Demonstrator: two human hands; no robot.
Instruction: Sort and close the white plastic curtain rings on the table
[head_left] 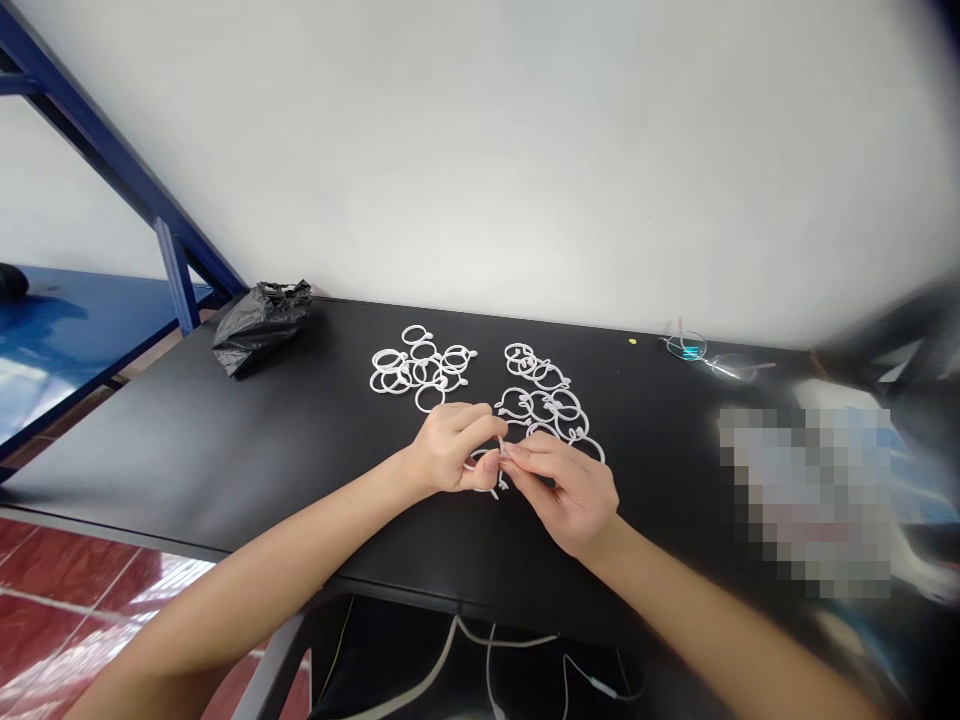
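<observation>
My left hand [463,447] and my right hand [564,484] meet over the near middle of the black table [285,470]. Both have thumb and fingers pinched on one thin white curtain ring, partly hidden by the fingers. Just under my left hand, another white ring [495,493] shows in part. Beyond my right hand lies a loose cluster of white curtain rings [571,420], several of them unclasped. A second pile of white rings [427,370], mostly closed loops with small knobs, sits behind my left hand.
A crumpled black plastic bag [262,322] lies at the back left. Eyeglasses [686,347] rest near the wall at the back right, with a blurred, pixelated packet [810,500] in front of them. A blue metal frame [176,270] stands left; white cables [435,665] hang below the table edge.
</observation>
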